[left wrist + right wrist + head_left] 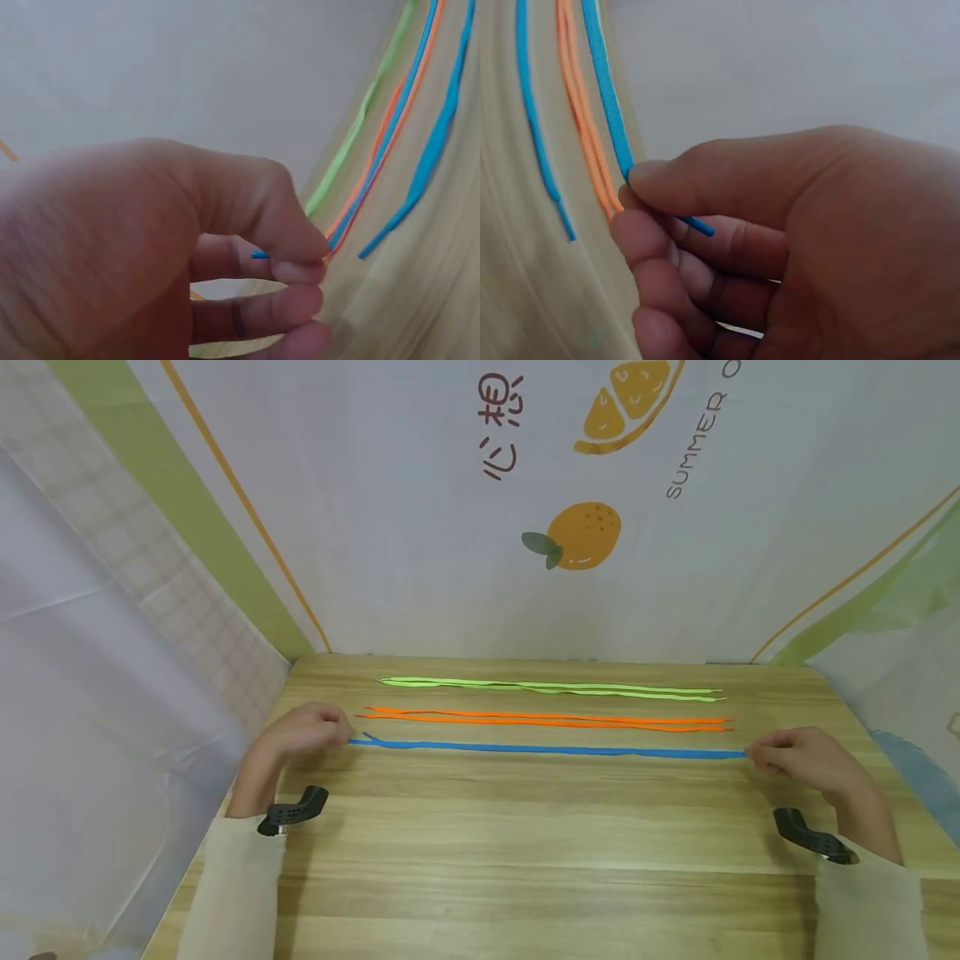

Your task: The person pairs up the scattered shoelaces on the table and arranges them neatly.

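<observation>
A flat blue shoelace [555, 749] stretches nearly straight across the table between my two hands. In the left wrist view, my left hand [247, 247] pinches one end between thumb and index finger, the thin tip poking out behind. The other end is pinched by my right hand [705, 225], its blue tip [699, 225] showing past the thumb. A second blue strand [536, 127] lies on the table, closer to me than the held one; both wrist views show it. Beyond are two orange shoelaces [547, 721] side by side, then green shoelaces [547, 687] farthest back.
The wood-grain table [525, 860] carries the laces on its far half. A white printed cloth [420, 543] hangs behind its back edge, with more cloth [75, 693] at the left side. Black wrist mounts [296, 810] sit on both sleeves.
</observation>
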`<state>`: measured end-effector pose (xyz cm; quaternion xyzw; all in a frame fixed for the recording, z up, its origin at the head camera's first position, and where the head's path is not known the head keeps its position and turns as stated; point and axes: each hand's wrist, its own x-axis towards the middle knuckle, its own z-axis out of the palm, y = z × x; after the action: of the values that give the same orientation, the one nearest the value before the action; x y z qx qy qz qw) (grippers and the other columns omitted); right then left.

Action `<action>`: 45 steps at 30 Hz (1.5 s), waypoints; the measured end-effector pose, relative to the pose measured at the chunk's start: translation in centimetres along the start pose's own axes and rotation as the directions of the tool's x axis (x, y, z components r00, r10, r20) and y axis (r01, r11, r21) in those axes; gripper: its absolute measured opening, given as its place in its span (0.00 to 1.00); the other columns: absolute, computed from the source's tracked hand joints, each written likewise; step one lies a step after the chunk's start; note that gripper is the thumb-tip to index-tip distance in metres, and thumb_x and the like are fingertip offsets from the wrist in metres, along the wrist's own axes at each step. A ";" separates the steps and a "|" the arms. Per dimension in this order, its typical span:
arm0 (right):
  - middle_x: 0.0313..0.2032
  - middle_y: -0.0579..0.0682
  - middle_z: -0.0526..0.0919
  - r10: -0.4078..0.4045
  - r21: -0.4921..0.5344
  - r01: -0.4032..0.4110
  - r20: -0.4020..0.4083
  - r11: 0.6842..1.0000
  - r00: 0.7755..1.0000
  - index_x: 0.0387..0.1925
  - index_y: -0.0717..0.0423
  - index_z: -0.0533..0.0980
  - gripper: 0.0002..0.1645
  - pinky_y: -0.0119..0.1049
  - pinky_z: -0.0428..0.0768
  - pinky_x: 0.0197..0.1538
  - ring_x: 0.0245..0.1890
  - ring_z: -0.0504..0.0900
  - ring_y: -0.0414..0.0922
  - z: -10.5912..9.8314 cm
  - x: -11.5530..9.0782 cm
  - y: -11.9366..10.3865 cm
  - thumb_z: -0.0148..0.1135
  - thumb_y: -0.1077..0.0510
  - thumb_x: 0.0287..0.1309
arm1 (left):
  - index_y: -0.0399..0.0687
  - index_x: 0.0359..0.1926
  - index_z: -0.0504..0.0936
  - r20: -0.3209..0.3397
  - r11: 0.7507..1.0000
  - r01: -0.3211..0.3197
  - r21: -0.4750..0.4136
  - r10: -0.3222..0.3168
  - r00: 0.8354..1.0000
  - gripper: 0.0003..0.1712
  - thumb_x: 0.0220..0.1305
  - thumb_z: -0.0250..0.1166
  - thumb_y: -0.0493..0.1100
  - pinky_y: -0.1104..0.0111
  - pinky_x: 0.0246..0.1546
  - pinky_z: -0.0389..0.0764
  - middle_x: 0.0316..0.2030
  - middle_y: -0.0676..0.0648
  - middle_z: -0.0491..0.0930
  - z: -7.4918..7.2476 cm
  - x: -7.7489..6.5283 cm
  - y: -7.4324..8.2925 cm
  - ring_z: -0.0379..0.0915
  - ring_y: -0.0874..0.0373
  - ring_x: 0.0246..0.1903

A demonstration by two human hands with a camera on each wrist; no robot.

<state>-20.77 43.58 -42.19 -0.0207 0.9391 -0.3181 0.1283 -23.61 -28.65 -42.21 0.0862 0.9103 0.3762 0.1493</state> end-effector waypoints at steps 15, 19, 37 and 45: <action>0.27 0.45 0.77 0.006 -0.102 -0.005 0.007 0.995 1.000 0.38 0.66 0.85 0.15 0.36 0.73 0.34 0.30 0.73 0.41 1.5 1.3 0.5 0.65 0.56 0.74 | 0.44 0.24 0.81 0.046 0.994 0.076 0.079 -0.080 0.996 0.06 0.56 0.60 0.37 0.64 0.31 0.64 0.21 0.52 0.72 1.6 0.9 0.0 0.64 0.56 0.24; 0.26 0.45 0.76 0.015 -0.097 -0.014 0.018 0.995 1.000 0.34 0.62 0.85 0.15 0.36 0.72 0.34 0.28 0.73 0.42 1.9 1.5 0.4 0.64 0.55 0.74 | 0.45 0.26 0.82 0.032 0.989 0.097 0.109 -0.101 0.994 0.06 0.55 0.60 0.38 0.64 0.30 0.66 0.20 0.53 0.72 1.9 1.0 0.2 0.65 0.56 0.24; 0.27 0.45 0.79 0.070 -0.147 -0.071 -0.011 0.987 0.997 0.33 0.60 0.85 0.17 0.42 0.71 0.39 0.34 0.74 0.46 2.2 1.9 -0.1 0.65 0.51 0.74 | 0.55 0.20 0.71 -0.027 0.952 0.149 0.267 -0.147 0.989 0.15 0.63 0.63 0.44 0.65 0.26 0.60 0.19 0.55 0.62 2.7 1.0 1.4 0.60 0.58 0.22; 0.30 0.46 0.79 0.069 -0.153 -0.068 -0.001 0.986 0.998 0.36 0.61 0.86 0.16 0.43 0.73 0.40 0.35 0.75 0.47 2.2 2.0 -0.3 0.67 0.50 0.71 | 0.55 0.19 0.68 -0.038 0.930 0.184 0.320 -0.181 0.983 0.17 0.62 0.63 0.44 0.65 0.26 0.58 0.19 0.55 0.59 3.0 1.2 2.1 0.58 0.58 0.22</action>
<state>-22.13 41.77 -44.17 0.0013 0.9606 -0.2407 0.1393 -23.58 -24.87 -43.03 0.0231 0.9641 0.2075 0.1642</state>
